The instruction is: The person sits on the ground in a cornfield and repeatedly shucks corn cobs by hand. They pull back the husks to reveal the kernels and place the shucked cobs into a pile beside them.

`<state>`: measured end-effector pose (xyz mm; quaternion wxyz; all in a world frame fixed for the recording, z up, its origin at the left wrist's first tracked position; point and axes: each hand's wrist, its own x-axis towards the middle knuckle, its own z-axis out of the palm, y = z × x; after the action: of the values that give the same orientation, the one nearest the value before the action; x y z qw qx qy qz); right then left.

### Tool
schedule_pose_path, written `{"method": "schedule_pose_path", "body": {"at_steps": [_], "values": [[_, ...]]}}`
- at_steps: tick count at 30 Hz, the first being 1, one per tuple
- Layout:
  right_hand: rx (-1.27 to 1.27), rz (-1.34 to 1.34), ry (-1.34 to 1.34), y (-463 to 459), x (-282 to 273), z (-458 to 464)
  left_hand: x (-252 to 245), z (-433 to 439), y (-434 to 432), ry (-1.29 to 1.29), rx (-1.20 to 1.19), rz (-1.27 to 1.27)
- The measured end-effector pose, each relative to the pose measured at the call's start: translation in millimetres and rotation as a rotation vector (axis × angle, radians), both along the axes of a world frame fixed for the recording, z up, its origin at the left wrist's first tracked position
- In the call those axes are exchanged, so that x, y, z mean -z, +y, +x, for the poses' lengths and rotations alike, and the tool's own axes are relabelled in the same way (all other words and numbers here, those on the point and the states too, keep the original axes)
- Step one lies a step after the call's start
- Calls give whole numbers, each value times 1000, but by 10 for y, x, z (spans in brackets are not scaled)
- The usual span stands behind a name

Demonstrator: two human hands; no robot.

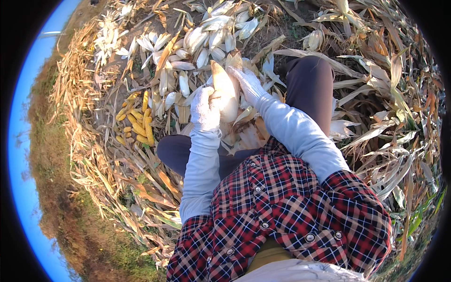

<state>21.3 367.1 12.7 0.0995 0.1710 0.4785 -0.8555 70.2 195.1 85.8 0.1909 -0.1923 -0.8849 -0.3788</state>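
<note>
Both hands wear white knit gloves and are raised before me over my bent legs. My left hand (205, 107) is closed on the lower left side of a pale corn husk (225, 93), with its pointed tip up. At the husk's upper right, my right hand (246, 81) has its fingers on another part of the dry husk leaves. Whether an ear is inside the husk cannot be seen. Loose husk leaves (252, 135) lie between my legs, below the hands.
Husked yellow corn ears (139, 121) lie in a pile on the ground at the left. Beyond my hands is a heap of pale corn husks (211, 33). Dry corn stalks and leaves (384, 130) cover the ground at the right, close to my bent knee.
</note>
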Motion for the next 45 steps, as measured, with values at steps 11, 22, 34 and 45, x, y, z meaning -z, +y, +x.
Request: {"method": "schedule_pose_path", "body": {"at_steps": [11,22,34,45], "values": [[602,-657,-104,230,100,-335,545,186,-766,-376,-658,1346],[513,-722,-80,108,97,-255,1053,-211,-413,-724,176,1363],[196,-1016,-253,-124,-135,60,283,-39,415,397,86,215],[169,-802,-268,47,-228,57,430,-172,242,-528,83,1449]]}}
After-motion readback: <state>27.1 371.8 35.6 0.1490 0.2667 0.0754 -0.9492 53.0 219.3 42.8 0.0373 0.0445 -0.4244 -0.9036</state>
